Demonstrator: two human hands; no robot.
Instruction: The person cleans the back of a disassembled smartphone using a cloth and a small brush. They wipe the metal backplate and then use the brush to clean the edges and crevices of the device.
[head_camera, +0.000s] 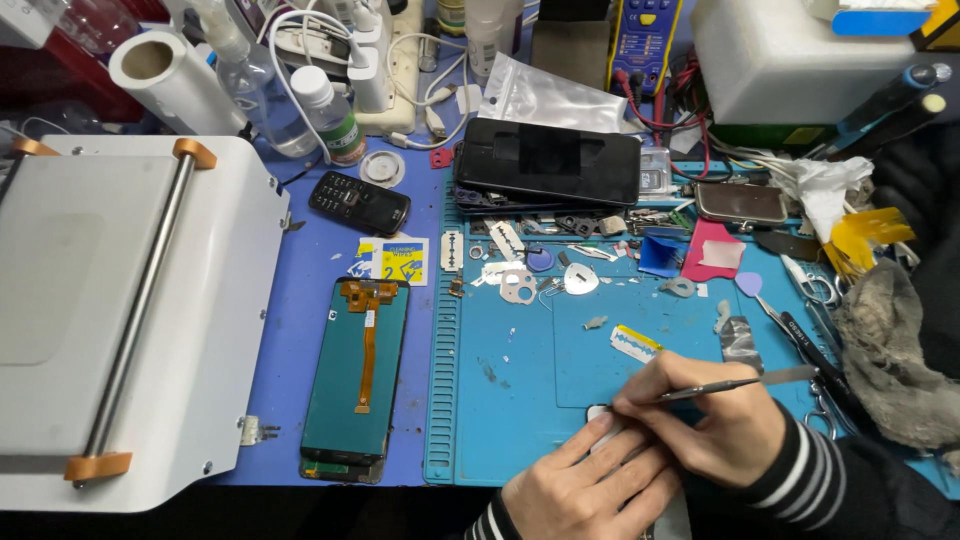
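Note:
My right hand (712, 415) grips a thin metal pry tool (742, 381) like a pen, its tip pointing down at a small white part (598, 413) at the near edge of the blue work mat (520, 400). Just below, my left hand (580, 488) rests with fingers pressed on that same part, which is mostly hidden under both hands. A phone screen panel (355, 375) with an orange flex cable lies face down to the left of the mat.
A white machine with a metal roller bar (130, 310) fills the left. A small black keypad phone (358, 202), a stack of dark phones (548, 162), razor blades, picks, tweezers (815, 350) and a grey rag (895, 350) crowd the mat. Bottles and chargers stand at the back.

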